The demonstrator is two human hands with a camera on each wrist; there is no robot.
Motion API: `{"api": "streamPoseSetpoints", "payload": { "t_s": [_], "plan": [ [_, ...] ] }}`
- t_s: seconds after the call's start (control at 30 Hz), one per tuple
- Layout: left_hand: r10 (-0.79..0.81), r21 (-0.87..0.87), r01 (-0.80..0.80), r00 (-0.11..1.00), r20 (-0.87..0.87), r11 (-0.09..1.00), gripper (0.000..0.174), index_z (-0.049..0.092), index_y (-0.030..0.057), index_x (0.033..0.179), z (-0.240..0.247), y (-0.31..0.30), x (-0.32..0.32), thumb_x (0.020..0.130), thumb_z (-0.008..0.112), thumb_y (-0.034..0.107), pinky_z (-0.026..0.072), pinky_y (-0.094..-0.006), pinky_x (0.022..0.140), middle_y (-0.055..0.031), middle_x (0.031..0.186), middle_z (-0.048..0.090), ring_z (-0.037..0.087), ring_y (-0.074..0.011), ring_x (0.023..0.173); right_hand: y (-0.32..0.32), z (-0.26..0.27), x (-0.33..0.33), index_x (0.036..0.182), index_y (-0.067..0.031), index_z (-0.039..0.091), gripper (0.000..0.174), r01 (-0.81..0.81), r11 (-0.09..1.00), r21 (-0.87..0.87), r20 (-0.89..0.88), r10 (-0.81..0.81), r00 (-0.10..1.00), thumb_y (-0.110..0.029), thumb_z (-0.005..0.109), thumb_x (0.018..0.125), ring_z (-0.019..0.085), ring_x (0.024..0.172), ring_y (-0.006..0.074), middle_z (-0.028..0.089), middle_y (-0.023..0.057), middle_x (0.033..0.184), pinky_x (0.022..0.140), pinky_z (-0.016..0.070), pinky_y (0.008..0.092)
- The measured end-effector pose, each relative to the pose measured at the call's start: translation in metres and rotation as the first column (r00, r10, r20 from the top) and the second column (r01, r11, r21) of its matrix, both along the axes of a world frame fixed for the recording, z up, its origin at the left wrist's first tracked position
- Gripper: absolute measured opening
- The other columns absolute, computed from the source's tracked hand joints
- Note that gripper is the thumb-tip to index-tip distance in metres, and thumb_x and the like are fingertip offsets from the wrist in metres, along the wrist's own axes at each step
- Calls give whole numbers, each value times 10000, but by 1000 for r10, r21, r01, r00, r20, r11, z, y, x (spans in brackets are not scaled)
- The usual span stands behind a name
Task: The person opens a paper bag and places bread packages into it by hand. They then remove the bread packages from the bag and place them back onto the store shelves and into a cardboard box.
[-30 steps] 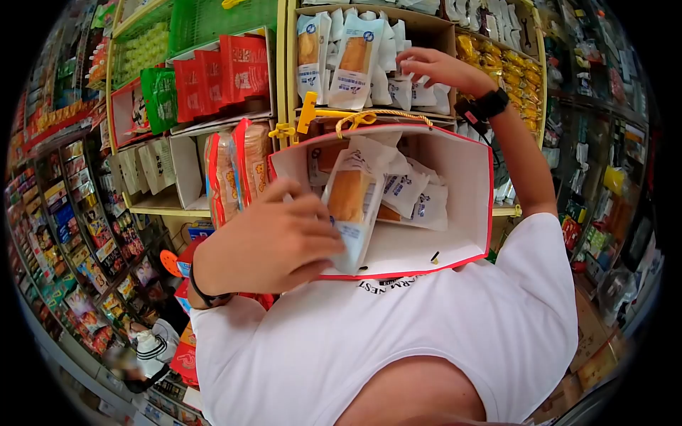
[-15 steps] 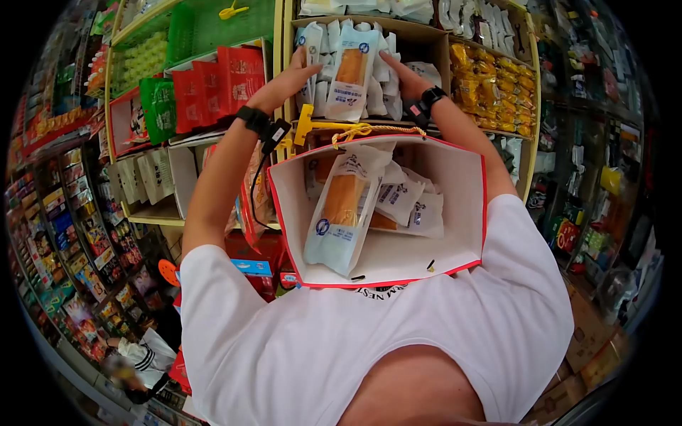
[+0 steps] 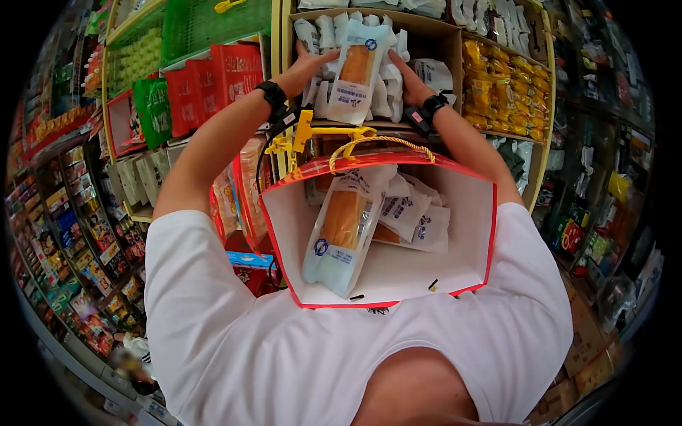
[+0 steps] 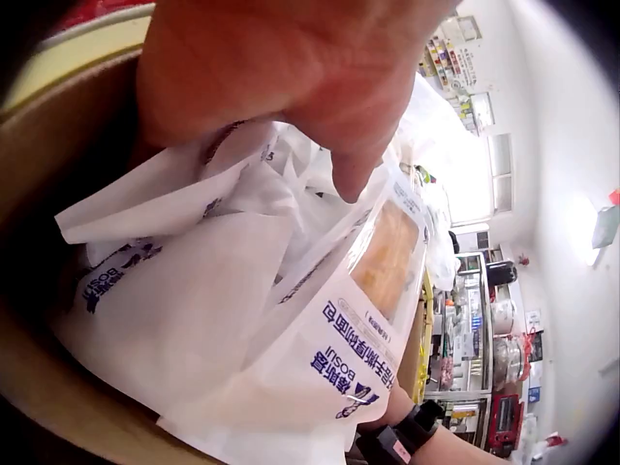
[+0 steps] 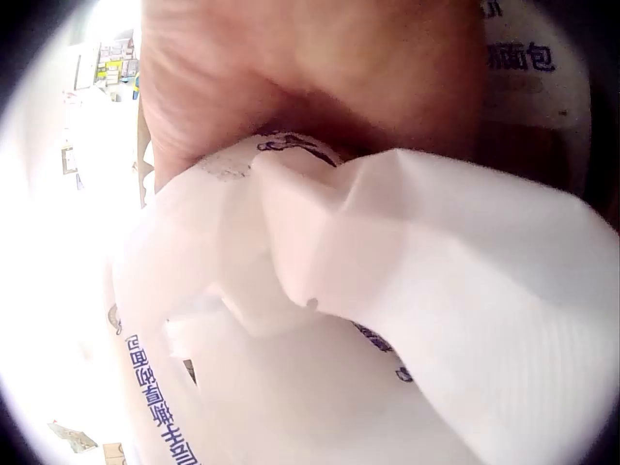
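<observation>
On the shelf, a carton (image 3: 446, 44) holds upright white packs of bread. The front bread pack (image 3: 355, 71) has a clear window with a golden loaf inside. My left hand (image 3: 304, 71) spreads over the left packs, thumb reaching across their tops; its other fingers are partly hidden behind the bags. Along their right side lies my right hand (image 3: 413, 86), fingers straight against the packs. Seen from the left wrist, the thumb (image 4: 356, 179) touches the white bags (image 4: 194, 300). White wrapping (image 5: 291, 262) lies under my palm in the right wrist view.
A red-edged, white-lined box (image 3: 455, 270) with a gold cord handle (image 3: 383, 142) sits against my chest, with several bread packs (image 3: 341, 234) inside. Yellow clips (image 3: 304, 131) stick out from the shelf edge. Yellow packets (image 3: 497, 92) lie to the right, red bags (image 3: 238, 71) to the left.
My left hand has let go of the bread pack in the red-edged box and moved up to the carton. My right hand has shifted left against the packs.
</observation>
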State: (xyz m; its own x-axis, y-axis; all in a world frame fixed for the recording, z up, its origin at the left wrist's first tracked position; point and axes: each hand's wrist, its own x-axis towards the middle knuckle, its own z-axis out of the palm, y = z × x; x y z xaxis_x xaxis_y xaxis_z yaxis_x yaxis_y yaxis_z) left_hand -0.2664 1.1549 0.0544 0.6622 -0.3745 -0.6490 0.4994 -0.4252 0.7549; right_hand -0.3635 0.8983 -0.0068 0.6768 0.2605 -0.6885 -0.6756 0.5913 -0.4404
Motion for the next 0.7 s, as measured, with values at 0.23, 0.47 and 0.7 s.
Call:
{"api": "streamPoseSetpoints", "payload": {
  "t_s": [0.23,0.47,0.7],
  "plan": [
    [-68,4,68,997,47,998,1282,-171,68,1532,-6,5,3,772,778,477,238,-403,1160,-230,1558,218,268,-341,1428,4,5,-1,1455,-144,426,741,3,1000,8,32,-4,999,-529,675,872,509,1269,228,526,62,1416,1084,388,402],
    [-199,-127,205,978,59,970,1145,-88,158,1562,23,6,3,824,754,398,329,-438,1110,-201,1525,299,333,-329,1391,10,48,-8,1484,-234,352,687,-42,995,-88,108,51,993,-514,615,914,492,1283,233,493,48,1419,1043,423,473],
    [-447,-387,478,878,173,789,1076,84,120,1554,82,-29,1,804,773,467,314,-414,1135,-174,1497,356,347,-276,1393,8,141,-2,1412,-100,453,523,-69,992,-102,222,91,971,-445,432,1020,561,1220,215,537,63,1392,1057,441,424]
  ]
}}
